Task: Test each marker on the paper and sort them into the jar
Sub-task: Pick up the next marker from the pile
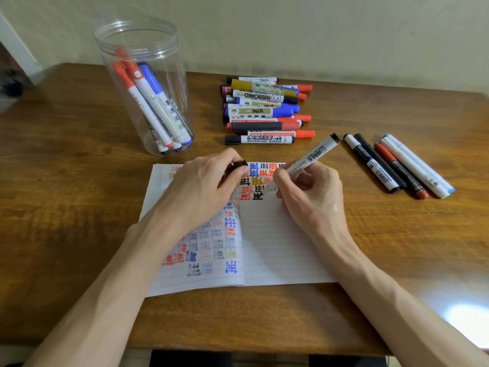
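Currently I see my right hand gripping the black whiteboard marker tip-down on the right page of the notebook, barrel slanting up-right, left hand pinching its cap at the notebook's top edge, jar beyond its far-left corner.

Clear, glossy plastic jar; matt lined paper; smooth plastic markers; grained, softly shiny wooden table.

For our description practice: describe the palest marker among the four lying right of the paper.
On the wooden table, right of the lined paper, four markers lie side by side. It is the rightmost marker, the only one with light blue ends.
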A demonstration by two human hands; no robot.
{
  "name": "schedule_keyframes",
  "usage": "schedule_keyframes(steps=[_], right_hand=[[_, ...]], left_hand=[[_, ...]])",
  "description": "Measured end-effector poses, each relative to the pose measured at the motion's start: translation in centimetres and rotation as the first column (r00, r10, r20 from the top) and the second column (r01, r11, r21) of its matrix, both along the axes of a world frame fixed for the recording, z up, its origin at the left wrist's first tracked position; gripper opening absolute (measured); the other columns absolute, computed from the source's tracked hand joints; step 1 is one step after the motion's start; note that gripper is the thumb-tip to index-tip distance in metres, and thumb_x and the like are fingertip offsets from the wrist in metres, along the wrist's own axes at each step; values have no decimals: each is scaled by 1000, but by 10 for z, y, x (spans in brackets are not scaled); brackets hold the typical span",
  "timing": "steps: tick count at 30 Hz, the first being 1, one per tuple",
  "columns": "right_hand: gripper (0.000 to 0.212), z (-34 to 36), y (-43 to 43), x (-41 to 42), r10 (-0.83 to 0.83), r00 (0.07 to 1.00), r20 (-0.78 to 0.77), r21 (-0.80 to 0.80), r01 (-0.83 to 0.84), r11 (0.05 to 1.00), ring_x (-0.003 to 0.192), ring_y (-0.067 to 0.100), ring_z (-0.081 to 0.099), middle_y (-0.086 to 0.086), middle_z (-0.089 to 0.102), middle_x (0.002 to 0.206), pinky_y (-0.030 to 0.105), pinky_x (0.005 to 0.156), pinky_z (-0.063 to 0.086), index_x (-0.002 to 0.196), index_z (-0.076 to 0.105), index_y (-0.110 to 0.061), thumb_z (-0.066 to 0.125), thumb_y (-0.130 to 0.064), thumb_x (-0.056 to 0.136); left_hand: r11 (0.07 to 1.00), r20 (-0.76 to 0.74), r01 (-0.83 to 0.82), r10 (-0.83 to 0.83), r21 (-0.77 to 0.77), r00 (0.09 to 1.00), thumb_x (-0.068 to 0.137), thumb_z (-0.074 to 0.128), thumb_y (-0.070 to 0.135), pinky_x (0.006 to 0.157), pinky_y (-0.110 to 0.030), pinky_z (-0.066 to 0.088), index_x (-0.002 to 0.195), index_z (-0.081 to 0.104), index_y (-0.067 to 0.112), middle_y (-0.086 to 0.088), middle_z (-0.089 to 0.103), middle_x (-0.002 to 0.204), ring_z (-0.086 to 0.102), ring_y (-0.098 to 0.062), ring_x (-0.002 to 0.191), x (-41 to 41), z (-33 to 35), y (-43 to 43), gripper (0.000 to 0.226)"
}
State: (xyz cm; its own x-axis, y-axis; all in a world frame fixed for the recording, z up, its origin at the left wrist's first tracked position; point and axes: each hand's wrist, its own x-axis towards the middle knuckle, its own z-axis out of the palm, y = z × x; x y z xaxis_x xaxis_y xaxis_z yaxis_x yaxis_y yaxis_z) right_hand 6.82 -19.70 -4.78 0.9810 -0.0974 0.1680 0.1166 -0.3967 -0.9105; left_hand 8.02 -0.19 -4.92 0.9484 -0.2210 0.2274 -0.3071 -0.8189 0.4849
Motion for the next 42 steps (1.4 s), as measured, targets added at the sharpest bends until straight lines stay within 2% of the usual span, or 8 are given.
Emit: schedule_keyframes(steps=[5, 13, 18, 23, 26, 29, 37, 42], right_hand=[[10, -1, 0, 0, -17, 1000, 14, -5, 17, 1000, 63, 16, 72, -2, 76, 72, 43, 63, 63, 81, 70, -19, 69, -19, 91], [12, -1, 0, 1, 4, 1000, 18, -45, -3, 999, 70, 14, 75, -6, 77, 75, 37, 63, 62, 78, 69, -16, 70, -18, 89], [13, -3, -1, 3, -44, 999, 11, 20, 44, 999, 67, 14, 74, -5, 76, 73, 35, 60, 60, 79, 70, -14, 70, -19, 91], [8, 0, -4, 5, -37, 999, 2, 150, 36, 988, 61, 6, 68, -3, 74, 69, 24, 59, 52, 88, 71, -12, 69, -16, 95], [6, 3, -6, 6, -20, 1000, -1, 233, 20, 972, 58, 6, 66, -1, 73, 68, 19, 54, 50, 96, 71, -6, 67, -10, 96], [7, 5, -7, 7, -10, 1000, 23, 244, 4, 970, 59, 9, 68, 1, 74, 71, 20, 54, 51, 98, 71, -4, 67, -9, 96], [6, 5, -9, 10, -4, 999, 34, 337, -7, 941, 57, 19, 67, 7, 72, 67, 25, 55, 50, 94, 70, -9, 66, -9, 97], [4, 5, -8, 9, 45, 996, 72, 357, -68, 932, 60, 21, 68, 11, 72, 70, 27, 56, 52, 96, 69, -7, 65, -7, 97]], left_hand=[[1000, 10, 0, 0, -9, 1000, 104, 45, 49, 72, -35, 59, 111, 58, 26, 11, 72, 105, 67, -6, 90, -1, 1, 0, 27], [1000, 10, 2, -2, -18, 1000, 103, 47, 49, 72, -32, 57, 111, 59, 27, 14, 70, 101, 65, -4, 89, -1, 0, 0, 26], [999, 36, 14, -12, -49, 999, 102, 49, 48, 72, -34, 59, 113, 62, 25, 15, 70, 103, 66, -4, 91, 0, -1, 1, 28], [995, 75, 47, -40, -91, 996, 102, 49, 43, 76, -36, 59, 120, 66, 24, 13, 67, 108, 64, -5, 96, 0, -1, 1, 31], [993, 71, 81, -75, -85, 995, 101, 53, 31, 82, -36, 59, 126, 65, 25, 12, 63, 115, 62, -6, 106, 1, -2, 1, 28], [990, 91, 117, -110, -77, 990, 97, 59, 22, 84, -37, 59, 125, 67, 26, 12, 64, 117, 61, -6, 108, 3, -3, 1, 30], [988, 101, 115, -105, -99, 989, 92, 71, 26, 86, -39, 61, 125, 69, 25, 11, 70, 120, 65, -8, 111, 2, -1, 1, 33], [988, 89, 108, -98, -113, 991, 92, 70, 32, 81, -38, 63, 125, 68, 28, 13, 72, 119, 69, -9, 102, 0, -1, 1, 33]])
